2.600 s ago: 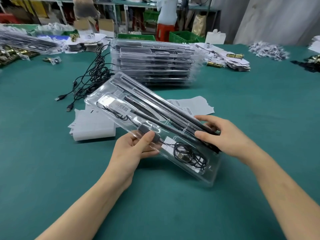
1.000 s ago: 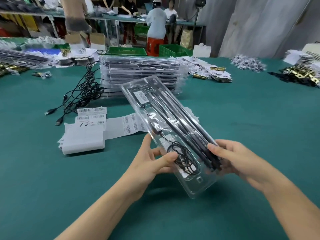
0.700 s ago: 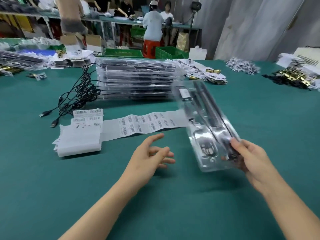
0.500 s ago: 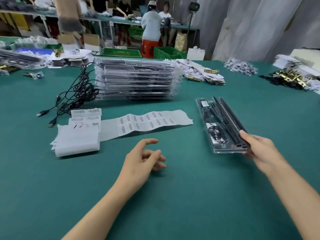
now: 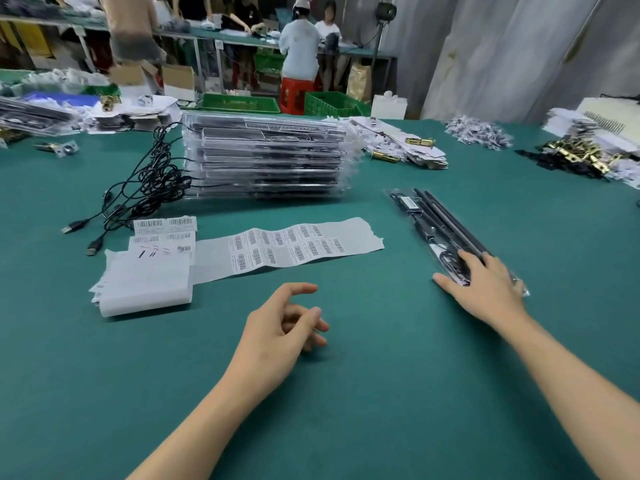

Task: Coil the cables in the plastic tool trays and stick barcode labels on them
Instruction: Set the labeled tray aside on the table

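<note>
R hand (image 5: 485, 289) fingers flat on near end of tray (image 5: 433, 223); L hand (image 5: 284, 327) loosely curled, empty. Risk: flat push could skew tray, pop coiled cable (image 5: 454, 265) out.

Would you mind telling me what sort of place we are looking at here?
Most likely a small factory's packing floor: a stack of clear plastic trays and a strip of barcode labels lie on a green worktable, with other workers standing behind.
</note>
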`<state>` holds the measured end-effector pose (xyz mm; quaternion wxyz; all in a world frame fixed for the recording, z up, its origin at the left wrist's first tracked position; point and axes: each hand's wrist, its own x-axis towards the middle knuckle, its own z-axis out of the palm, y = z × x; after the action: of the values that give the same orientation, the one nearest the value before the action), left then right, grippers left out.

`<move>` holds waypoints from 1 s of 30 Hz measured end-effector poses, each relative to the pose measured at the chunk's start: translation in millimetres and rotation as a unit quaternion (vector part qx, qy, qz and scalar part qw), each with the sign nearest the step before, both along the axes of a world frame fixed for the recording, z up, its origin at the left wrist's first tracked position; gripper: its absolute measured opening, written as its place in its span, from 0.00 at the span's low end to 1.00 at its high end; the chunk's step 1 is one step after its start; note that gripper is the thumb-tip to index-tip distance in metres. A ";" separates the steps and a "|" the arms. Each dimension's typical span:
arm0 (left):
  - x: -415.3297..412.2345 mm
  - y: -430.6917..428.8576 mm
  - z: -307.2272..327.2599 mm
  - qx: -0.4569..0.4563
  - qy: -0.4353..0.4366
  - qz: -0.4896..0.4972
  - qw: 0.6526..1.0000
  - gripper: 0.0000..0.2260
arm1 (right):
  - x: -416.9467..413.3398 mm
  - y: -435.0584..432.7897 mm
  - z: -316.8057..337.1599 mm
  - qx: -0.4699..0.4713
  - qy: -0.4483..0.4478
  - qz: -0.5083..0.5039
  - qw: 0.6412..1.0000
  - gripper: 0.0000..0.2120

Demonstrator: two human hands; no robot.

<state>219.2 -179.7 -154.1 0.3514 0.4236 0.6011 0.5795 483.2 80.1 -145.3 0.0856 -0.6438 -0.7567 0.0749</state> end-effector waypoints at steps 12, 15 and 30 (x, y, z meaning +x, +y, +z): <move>4.1 1.0 3.7 -0.019 0.015 0.009 1.000 0.09 | -9.0 24.9 -2.0 -0.025 -0.049 0.006 0.998 0.33; -0.5 5.0 16.2 0.003 0.039 0.041 0.998 0.09 | -41.1 -1.1 -0.4 0.056 0.011 0.046 0.997 0.36; -182.3 153.0 138.2 -0.070 0.565 0.217 0.793 0.22 | -181.0 -121.1 -12.4 0.178 0.416 0.223 0.863 0.04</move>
<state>36.9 -26.6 -15.9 -0.1573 0.5081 0.8076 0.2546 302.2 -41.1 -157.6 0.4863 -0.3404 -0.7750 0.2169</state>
